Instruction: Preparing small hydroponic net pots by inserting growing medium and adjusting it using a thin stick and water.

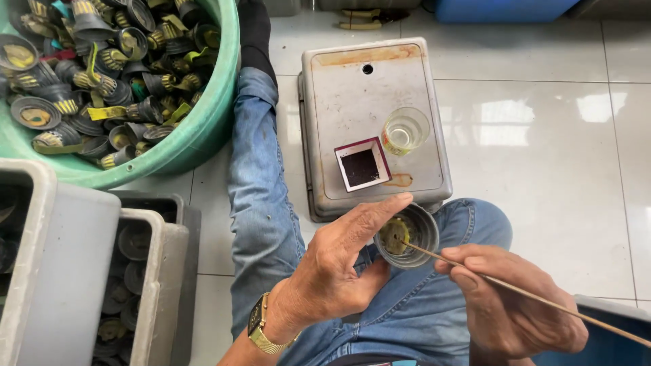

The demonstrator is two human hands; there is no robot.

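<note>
Head view: left hand was clamped around a small dark cup held over the lap, just off the near edge of the grey stool top; right hand pinched a thin stick, its tip on the yellow lump inside. Wrist cocked, thumb along the rim. Judged best to keep the cup tilted toward the stick and brace the forearm on the thigh for short, steady strokes.
</note>
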